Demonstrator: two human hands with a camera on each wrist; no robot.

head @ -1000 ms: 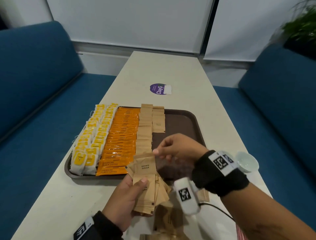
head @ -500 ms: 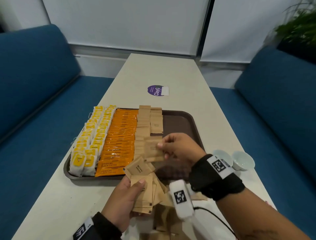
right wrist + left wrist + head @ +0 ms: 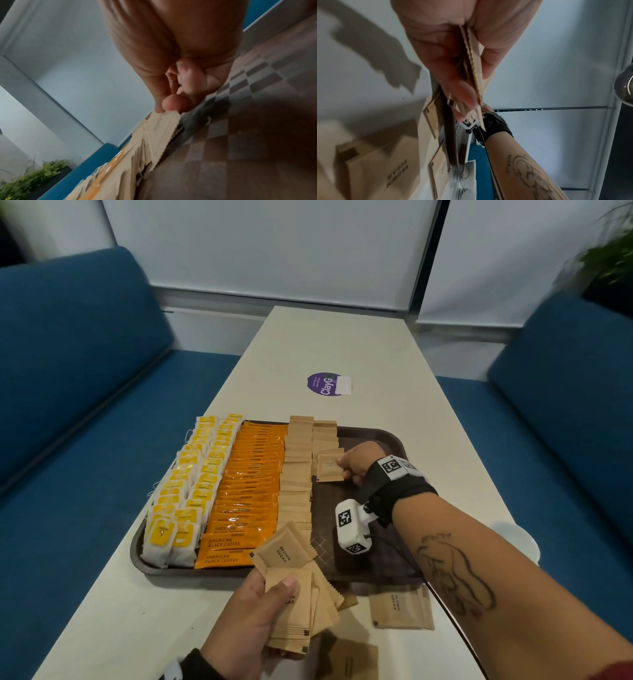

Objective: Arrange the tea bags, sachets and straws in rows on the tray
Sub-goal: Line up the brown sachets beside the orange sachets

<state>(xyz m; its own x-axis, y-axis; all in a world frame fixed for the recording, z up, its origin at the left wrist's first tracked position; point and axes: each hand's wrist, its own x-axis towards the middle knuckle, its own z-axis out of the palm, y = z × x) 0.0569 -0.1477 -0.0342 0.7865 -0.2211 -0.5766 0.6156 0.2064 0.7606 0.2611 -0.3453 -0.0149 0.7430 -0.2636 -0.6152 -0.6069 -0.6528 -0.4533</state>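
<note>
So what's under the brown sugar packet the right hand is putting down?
The sugar packet lies over the short sachet row, pinched by the right hand. The tray floor beneath is covered.

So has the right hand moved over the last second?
Yes. The right hand has gone away from the body, from near the brown plastic tray's front edge up to the short second row of tan sugar sachets.

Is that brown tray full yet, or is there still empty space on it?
Not full. The tray has bare brown surface right of the short brown sugar row.
</note>
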